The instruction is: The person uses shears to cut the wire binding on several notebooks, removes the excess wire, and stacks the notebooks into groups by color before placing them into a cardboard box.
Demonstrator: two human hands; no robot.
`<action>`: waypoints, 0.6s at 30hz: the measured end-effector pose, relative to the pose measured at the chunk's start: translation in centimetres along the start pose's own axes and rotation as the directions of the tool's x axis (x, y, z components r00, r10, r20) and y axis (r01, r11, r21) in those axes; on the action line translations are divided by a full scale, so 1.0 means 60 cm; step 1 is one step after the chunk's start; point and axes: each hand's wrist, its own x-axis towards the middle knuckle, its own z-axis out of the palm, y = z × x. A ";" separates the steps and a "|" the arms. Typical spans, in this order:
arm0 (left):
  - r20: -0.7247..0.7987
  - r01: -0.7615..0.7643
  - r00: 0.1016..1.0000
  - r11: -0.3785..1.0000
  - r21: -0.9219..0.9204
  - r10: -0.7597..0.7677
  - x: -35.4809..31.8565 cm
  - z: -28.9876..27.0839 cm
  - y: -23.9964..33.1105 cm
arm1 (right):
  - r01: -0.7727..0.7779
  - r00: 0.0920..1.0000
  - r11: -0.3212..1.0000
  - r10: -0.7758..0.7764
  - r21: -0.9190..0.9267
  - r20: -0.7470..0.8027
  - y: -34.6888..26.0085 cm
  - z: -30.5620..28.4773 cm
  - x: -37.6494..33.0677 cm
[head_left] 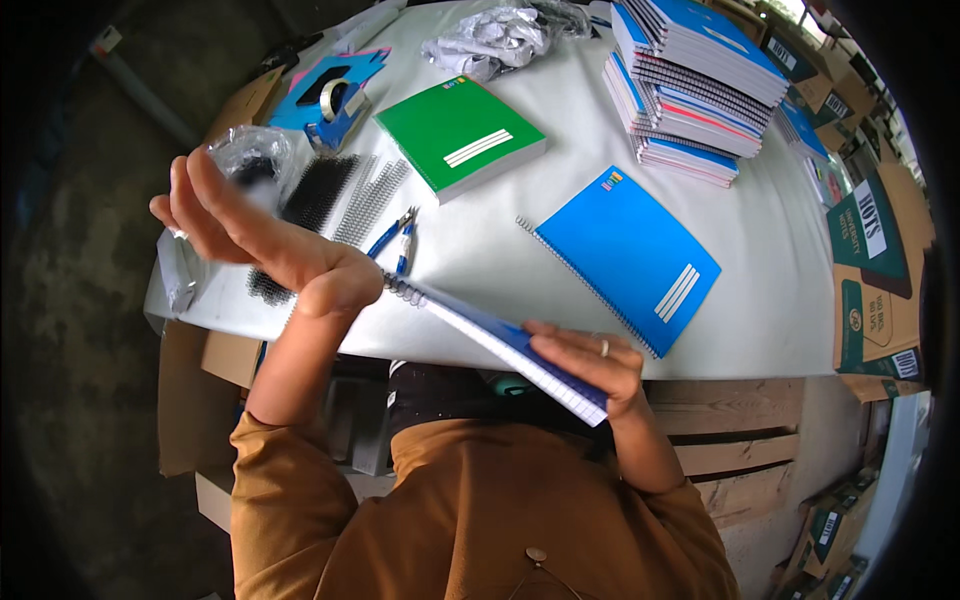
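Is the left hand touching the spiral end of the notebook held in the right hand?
Touching. The head view shows the heel of the left hand pressed against the wire spiral of the notebook, with no gap, while the right hand grips its other edge.

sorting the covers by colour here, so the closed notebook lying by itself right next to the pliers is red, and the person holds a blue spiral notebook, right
Not quite. In the head view, the closed notebook lying by the pliers is green, not red. The rest stands: the right hand grips a blue spiral notebook, with the left hand at its wire binding.
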 end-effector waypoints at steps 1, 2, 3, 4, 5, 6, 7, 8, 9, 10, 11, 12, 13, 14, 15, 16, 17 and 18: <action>-0.012 0.110 0.994 0.993 -0.033 -0.111 0.017 0.003 -0.008 | -0.042 0.999 0.998 0.042 -0.044 0.005 -0.012 0.004 -0.001; 0.049 0.105 0.994 0.989 -0.105 -0.100 0.001 0.001 0.009 | -0.041 0.999 0.998 0.042 -0.050 0.002 -0.011 0.002 -0.002; 0.100 0.105 0.991 0.979 -0.173 -0.089 -0.014 0.003 0.025 | -0.066 0.997 0.997 0.064 -0.040 -0.033 -0.007 -0.001 -0.003; 0.115 -0.024 0.993 0.989 -0.143 0.040 -0.015 -0.003 0.033 | -0.088 0.993 0.996 0.086 -0.028 -0.076 -0.002 -0.003 -0.003; 0.129 -0.152 0.977 0.981 -0.120 0.167 -0.016 -0.012 0.045 | -0.064 0.996 0.998 0.064 -0.013 -0.058 0.001 -0.008 -0.008; 0.311 -0.035 0.938 0.938 -0.346 0.150 -0.018 -0.038 0.009 | -0.030 0.997 0.999 0.029 -0.014 -0.066 -0.001 -0.002 -0.007; 0.477 0.156 0.869 0.844 -0.512 0.129 -0.025 -0.051 -0.029 | -0.029 0.998 0.999 0.027 -0.026 -0.059 0.000 0.002 -0.009; 0.359 0.223 0.933 0.812 -0.539 -0.018 -0.055 -0.028 -0.062 | -0.013 0.999 1.000 0.012 -0.019 -0.043 -0.007 0.012 -0.004; 0.225 0.266 0.961 0.768 -0.583 -0.162 -0.086 -0.004 -0.093 | -0.011 0.999 1.000 0.011 -0.008 -0.031 -0.015 0.020 -0.002; -0.032 0.155 0.983 0.901 -0.406 -0.183 -0.070 0.039 -0.038 | -0.012 1.000 1.000 0.012 -0.026 -0.025 -0.014 0.017 -0.002; -0.287 0.157 0.937 0.974 -0.162 -0.198 -0.052 0.073 0.019 | -0.037 0.998 0.998 0.035 -0.050 -0.045 -0.007 0.010 -0.004; -0.162 0.075 0.982 0.986 -0.147 -0.099 -0.023 0.049 0.051 | -0.052 0.997 0.995 0.048 -0.085 -0.057 -0.002 -0.005 -0.008; -0.034 -0.010 0.999 0.988 -0.152 0.005 0.006 0.022 0.083 | -0.040 0.997 0.996 0.036 -0.079 -0.062 -0.004 -0.010 -0.012; -0.061 -0.282 0.959 0.955 -0.092 0.277 0.018 0.002 0.070 | -0.019 0.998 0.998 0.015 -0.058 -0.065 -0.007 -0.007 -0.012; -0.048 -0.268 0.963 0.957 -0.109 0.264 0.015 -0.003 0.075 | 0.012 0.998 0.998 -0.016 -0.056 -0.068 -0.012 -0.002 -0.012; -0.003 -0.192 0.981 0.975 -0.108 0.193 0.014 -0.004 0.077 | -0.011 0.998 0.999 0.008 -0.049 -0.069 -0.013 0.003 -0.013; 0.043 -0.117 0.992 0.988 -0.105 0.122 0.013 -0.003 0.076 | -0.011 0.998 0.999 0.009 -0.032 -0.058 -0.013 0.008 -0.014; 0.061 -0.058 0.996 0.995 -0.080 0.063 0.018 0.005 0.068 | 0.022 0.999 0.999 -0.023 -0.030 -0.042 -0.011 0.007 -0.007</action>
